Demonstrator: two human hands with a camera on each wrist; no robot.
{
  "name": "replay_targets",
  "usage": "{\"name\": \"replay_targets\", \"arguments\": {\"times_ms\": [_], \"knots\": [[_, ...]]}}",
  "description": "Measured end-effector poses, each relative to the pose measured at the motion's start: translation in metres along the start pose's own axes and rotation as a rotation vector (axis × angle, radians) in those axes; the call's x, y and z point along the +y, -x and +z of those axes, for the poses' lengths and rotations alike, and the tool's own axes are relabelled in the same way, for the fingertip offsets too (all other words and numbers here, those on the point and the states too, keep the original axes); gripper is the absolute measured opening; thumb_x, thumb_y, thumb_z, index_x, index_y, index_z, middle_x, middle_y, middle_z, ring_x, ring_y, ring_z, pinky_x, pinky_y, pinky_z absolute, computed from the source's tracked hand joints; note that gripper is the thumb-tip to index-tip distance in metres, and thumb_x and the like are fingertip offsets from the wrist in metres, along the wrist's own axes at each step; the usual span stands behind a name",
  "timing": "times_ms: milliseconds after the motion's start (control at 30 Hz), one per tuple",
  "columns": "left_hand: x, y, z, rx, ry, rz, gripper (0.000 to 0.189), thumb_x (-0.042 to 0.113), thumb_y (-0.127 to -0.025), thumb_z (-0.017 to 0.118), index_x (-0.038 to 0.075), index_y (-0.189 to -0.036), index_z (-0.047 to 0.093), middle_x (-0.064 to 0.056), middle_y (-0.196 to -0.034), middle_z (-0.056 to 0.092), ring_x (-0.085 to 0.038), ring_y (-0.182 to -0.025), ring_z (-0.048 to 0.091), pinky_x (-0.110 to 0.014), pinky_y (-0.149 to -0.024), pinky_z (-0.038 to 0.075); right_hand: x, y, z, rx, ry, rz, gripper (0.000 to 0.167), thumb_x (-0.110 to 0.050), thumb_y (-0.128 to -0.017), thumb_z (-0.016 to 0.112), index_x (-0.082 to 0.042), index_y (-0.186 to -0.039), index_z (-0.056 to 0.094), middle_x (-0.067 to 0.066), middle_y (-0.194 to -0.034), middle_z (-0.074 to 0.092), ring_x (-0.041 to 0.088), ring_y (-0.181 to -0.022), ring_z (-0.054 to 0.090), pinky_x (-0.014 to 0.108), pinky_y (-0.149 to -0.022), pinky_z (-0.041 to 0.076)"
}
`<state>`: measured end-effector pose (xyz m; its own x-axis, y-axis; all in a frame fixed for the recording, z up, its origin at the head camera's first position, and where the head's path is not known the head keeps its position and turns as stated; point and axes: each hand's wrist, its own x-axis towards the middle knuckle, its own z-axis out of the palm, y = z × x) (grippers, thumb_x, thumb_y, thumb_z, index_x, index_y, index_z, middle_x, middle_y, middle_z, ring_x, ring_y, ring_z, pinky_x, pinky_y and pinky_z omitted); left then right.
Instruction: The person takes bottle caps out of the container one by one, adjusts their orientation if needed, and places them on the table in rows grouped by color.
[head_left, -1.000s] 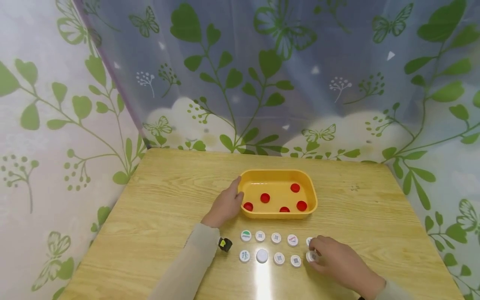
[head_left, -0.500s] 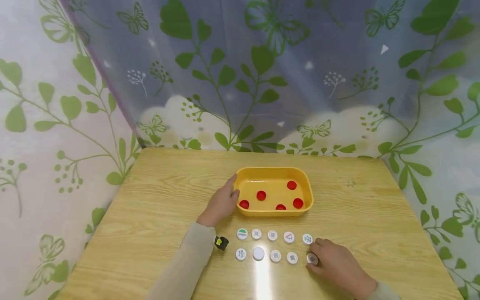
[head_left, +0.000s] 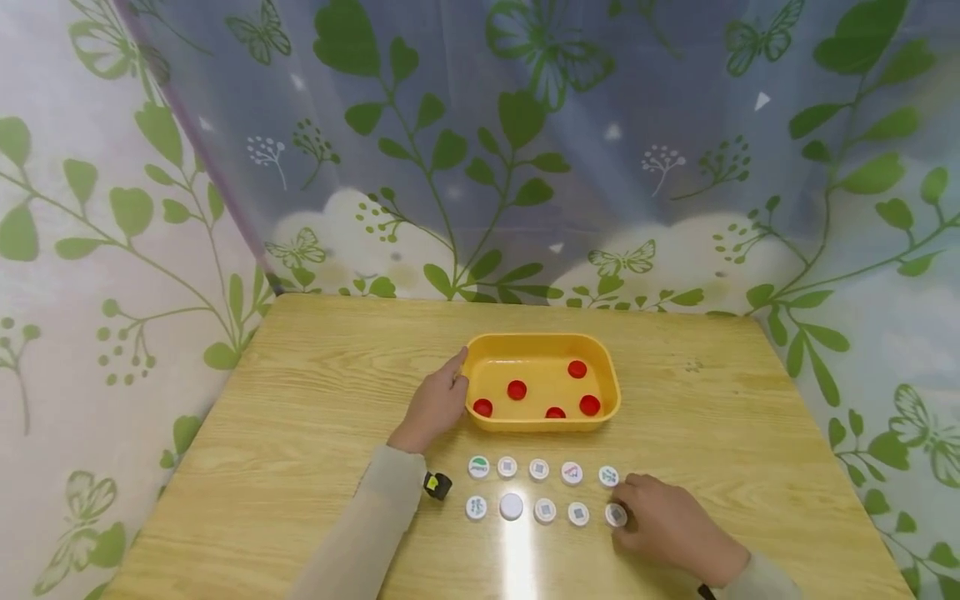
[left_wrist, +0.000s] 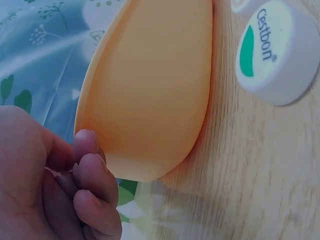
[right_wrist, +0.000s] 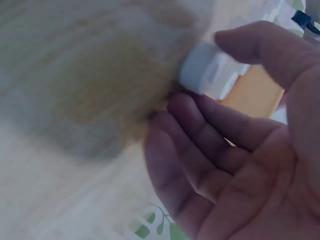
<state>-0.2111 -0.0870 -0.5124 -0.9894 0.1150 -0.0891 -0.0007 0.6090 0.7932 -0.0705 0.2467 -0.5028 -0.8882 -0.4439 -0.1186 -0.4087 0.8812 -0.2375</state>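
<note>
My left hand [head_left: 433, 408] grips the left end of a yellow plastic tub [head_left: 540, 424]. In the left wrist view its curled fingers [left_wrist: 95, 175] lie against the tub's end. Several red bottle caps [head_left: 517, 390] sit apart inside the tub. Two rows of white bottle caps lie in front of it, one with a green "C'estbon" print [left_wrist: 265, 50]. My right hand [head_left: 675, 527] pinches the rightmost white bottle cap [head_left: 615, 515] of the near row between thumb and fingers. That cap [right_wrist: 197, 67] shows close up in the right wrist view.
All of this is on a wooden table [head_left: 330, 358]. A patterned curtain [head_left: 450, 167] with leaves and butterflies rises behind its back edge and at both sides. A glare strip [head_left: 519, 554] crosses the table's near part.
The head view has shifted a little, so everything appears slightly farther left. The right fingers have drawn back from the far row, uncovering its rightmost cap. The left hand stays on the tub.
</note>
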Motion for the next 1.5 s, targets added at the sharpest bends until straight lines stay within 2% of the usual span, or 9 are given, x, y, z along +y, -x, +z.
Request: {"name": "replay_targets", "arguments": {"times_ms": [267,433,567,667,767,933,1100,1267,1500], "knots": [[-0.002,-0.003,-0.001,-0.001,0.003,0.010,0.057,0.025,-0.107,0.043,0.023,-0.164,0.032,-0.004,-0.060,0.055,-0.020,-0.050,0.052,-0.030,-0.051,0.043,0.002,-0.003,-0.001,-0.011,-0.021,-0.027,0.012,-0.022,-0.085,0.082,-0.019,-0.090,0.071,-0.013,-0.080,0.053,0.003,-0.068,0.045,0.028,-0.061,0.046],[-0.005,-0.004,-0.001,-0.003,0.041,0.014,0.058,0.024,-0.105,0.046,0.024,-0.163,0.035,-0.003,-0.058,0.053,-0.019,-0.050,0.052,-0.029,-0.051,0.044,0.003,-0.002,-0.004,0.025,0.014,0.031,0.028,-0.039,-0.082,0.081,-0.019,-0.097,0.070,-0.014,-0.074,0.052,0.003,-0.063,0.042,0.027,-0.057,0.042],[-0.006,-0.004,0.000,-0.014,0.067,0.008,0.059,0.023,-0.104,0.048,0.024,-0.162,0.036,-0.002,-0.060,0.054,-0.019,-0.052,0.053,-0.030,-0.053,0.046,0.008,-0.010,-0.020,0.161,0.041,0.078,0.033,-0.045,-0.085,0.079,-0.017,-0.100,0.068,-0.011,-0.076,0.059,0.003,-0.063,0.050,0.025,-0.053,0.042],[-0.007,-0.004,0.001,-0.020,0.071,-0.003,0.060,0.022,-0.105,0.048,0.024,-0.163,0.034,-0.002,-0.063,0.052,-0.019,-0.053,0.052,-0.030,-0.054,0.046,0.013,-0.029,-0.037,0.330,0.052,0.024,0.026,-0.032,-0.087,0.077,-0.012,-0.102,0.069,-0.002,-0.086,0.067,0.009,-0.070,0.060,0.028,-0.055,0.048],[-0.008,-0.006,0.001,-0.018,0.069,0.000,0.061,0.021,-0.104,0.048,0.023,-0.163,0.033,-0.002,-0.063,0.049,-0.019,-0.053,0.050,-0.030,-0.055,0.045,0.019,-0.056,-0.055,0.411,0.083,-0.023,0.029,-0.024,-0.088,0.077,-0.006,-0.109,0.069,0.006,-0.097,0.068,0.019,-0.080,0.065,0.035,-0.063,0.055],[-0.008,-0.007,0.003,-0.015,0.093,0.008,0.063,0.020,-0.102,0.050,0.024,-0.163,0.034,-0.003,-0.062,0.053,-0.019,-0.053,0.050,-0.029,-0.055,0.044,0.032,-0.106,-0.075,0.356,0.154,-0.099,0.029,-0.018,-0.087,0.078,-0.004,-0.110,0.068,0.008,-0.099,0.066,0.025,-0.083,0.061,0.041,-0.075,0.055],[-0.009,-0.008,0.007,-0.039,0.110,0.005,0.065,0.018,-0.102,0.050,0.023,-0.164,0.032,-0.003,-0.062,0.054,-0.018,-0.053,0.050,-0.028,-0.054,0.044,0.049,-0.142,-0.076,0.255,0.287,-0.185,0.030,-0.019,-0.084,0.081,-0.005,-0.107,0.067,0.006,-0.092,0.060,0.025,-0.079,0.055,0.043,-0.077,0.051],[-0.009,-0.007,0.009,-0.037,0.098,0.005,0.065,0.019,-0.102,0.050,0.023,-0.164,0.031,-0.001,-0.061,0.053,-0.017,-0.052,0.047,-0.027,-0.052,0.041,0.056,-0.162,-0.073,0.156,0.380,-0.242,0.035,-0.021,-0.081,0.085,-0.005,-0.106,0.067,0.006,-0.090,0.059,0.025,-0.076,0.055,0.044,-0.075,0.051],[-0.007,-0.006,0.006,-0.026,0.086,-0.001,0.066,0.019,-0.101,0.049,0.023,-0.164,0.030,0.001,-0.063,0.049,-0.016,-0.053,0.046,-0.026,-0.052,0.040,0.048,-0.181,-0.075,0.066,0.483,-0.243,0.028,-0.016,-0.078,0.087,-0.008,-0.097,0.068,0.005,-0.086,0.067,0.029,-0.084,0.060,0.046,-0.088,0.051]]}}
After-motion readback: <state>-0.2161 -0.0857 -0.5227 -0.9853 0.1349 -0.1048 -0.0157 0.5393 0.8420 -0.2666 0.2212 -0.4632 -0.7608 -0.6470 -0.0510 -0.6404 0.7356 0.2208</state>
